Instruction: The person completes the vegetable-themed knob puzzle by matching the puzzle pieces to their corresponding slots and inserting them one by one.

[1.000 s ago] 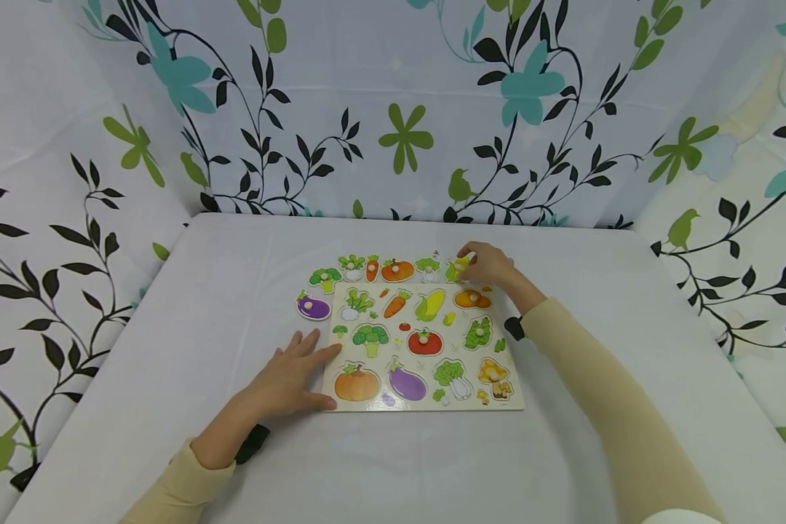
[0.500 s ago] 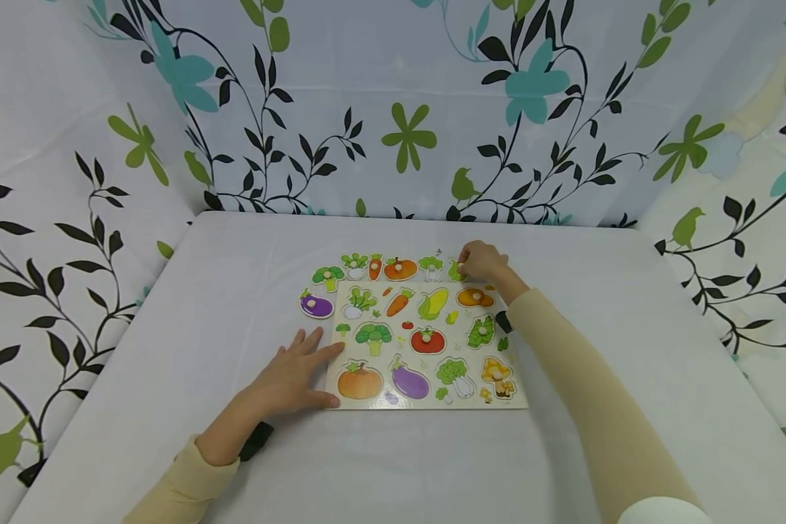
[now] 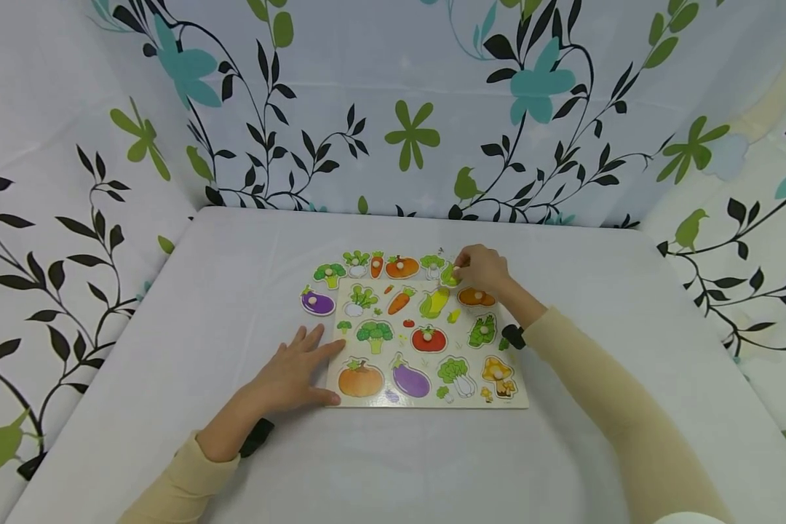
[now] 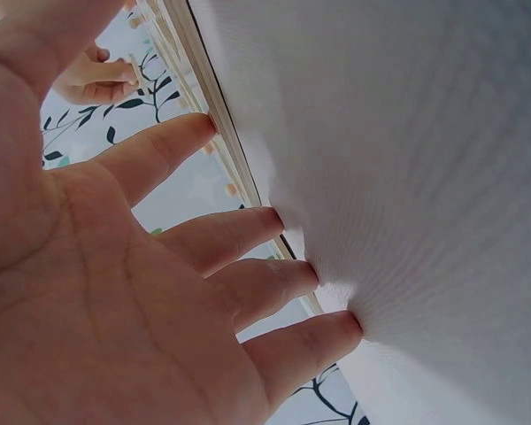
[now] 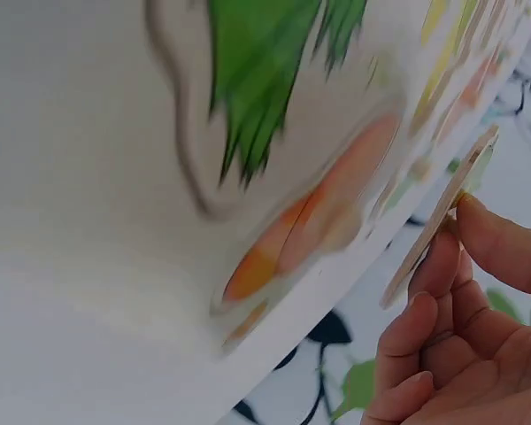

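A wooden vegetable puzzle board (image 3: 393, 371) lies flat on the white table. My left hand (image 3: 295, 375) spreads its fingers at the board's left side, thumb at the near corner; the left wrist view shows fingertips (image 4: 354, 328) on the cloth and the board's edge. My right hand (image 3: 485, 268) pinches a green and yellow corn piece (image 3: 449, 275) at the board's back edge. In the right wrist view that thin puzzle piece (image 5: 438, 221) is tilted between thumb and fingers, raised off the surface. Its printed face is mostly hidden there. The printed corn spot (image 3: 434, 302) lies just in front.
Behind the board stand loose pieces in a row: broccoli (image 3: 330, 274), radish (image 3: 356, 263), carrot (image 3: 376, 265), pumpkin (image 3: 402, 267) and bok choy (image 3: 432, 266). An eggplant piece (image 3: 317, 300) lies at the left. Knobbed tomato (image 3: 429, 339) and potato (image 3: 476, 297) pieces sit in the board.
My right hand has taken hold of the corn piece behind the board and shifted it slightly left and toward the board's back edge. The left hand stays at the board's left side.
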A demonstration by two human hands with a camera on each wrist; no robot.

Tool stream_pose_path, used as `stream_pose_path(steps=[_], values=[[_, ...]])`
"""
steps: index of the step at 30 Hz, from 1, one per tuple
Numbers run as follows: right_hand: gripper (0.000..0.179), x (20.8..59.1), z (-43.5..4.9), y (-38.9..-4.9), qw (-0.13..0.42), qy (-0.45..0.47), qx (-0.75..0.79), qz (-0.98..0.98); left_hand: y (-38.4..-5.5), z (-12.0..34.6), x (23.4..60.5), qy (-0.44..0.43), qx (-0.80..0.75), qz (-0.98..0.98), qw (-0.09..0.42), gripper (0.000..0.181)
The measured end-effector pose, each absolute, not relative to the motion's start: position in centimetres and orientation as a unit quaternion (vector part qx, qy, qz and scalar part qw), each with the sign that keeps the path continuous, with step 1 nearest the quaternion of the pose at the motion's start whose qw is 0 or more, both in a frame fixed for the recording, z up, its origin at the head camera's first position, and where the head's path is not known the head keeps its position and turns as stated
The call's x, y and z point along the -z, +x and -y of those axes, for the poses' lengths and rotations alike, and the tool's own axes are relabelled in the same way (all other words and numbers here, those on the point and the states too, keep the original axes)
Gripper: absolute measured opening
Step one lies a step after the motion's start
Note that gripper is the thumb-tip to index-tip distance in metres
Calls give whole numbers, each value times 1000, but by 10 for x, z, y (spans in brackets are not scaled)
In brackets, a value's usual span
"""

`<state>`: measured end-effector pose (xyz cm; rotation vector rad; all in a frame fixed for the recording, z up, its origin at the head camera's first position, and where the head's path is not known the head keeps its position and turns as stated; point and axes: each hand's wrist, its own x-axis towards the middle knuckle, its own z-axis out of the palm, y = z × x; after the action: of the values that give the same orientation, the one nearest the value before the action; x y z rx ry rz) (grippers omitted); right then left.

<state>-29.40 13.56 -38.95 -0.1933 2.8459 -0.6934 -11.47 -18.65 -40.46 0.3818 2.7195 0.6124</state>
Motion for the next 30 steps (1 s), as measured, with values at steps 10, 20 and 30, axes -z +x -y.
stream_pose_path(steps=[10,20,30], values=[[15,399,-111,-266,164,-107,234,-952,-114,187,406,133,-213,-955,161,87],[15,401,-104,-264,183,-109,211,-954,-114,188,408,133,-212,-955,159,88],[16,400,-101,-267,175,-118,179,-961,-115,188,408,134,-214,-955,158,87]])
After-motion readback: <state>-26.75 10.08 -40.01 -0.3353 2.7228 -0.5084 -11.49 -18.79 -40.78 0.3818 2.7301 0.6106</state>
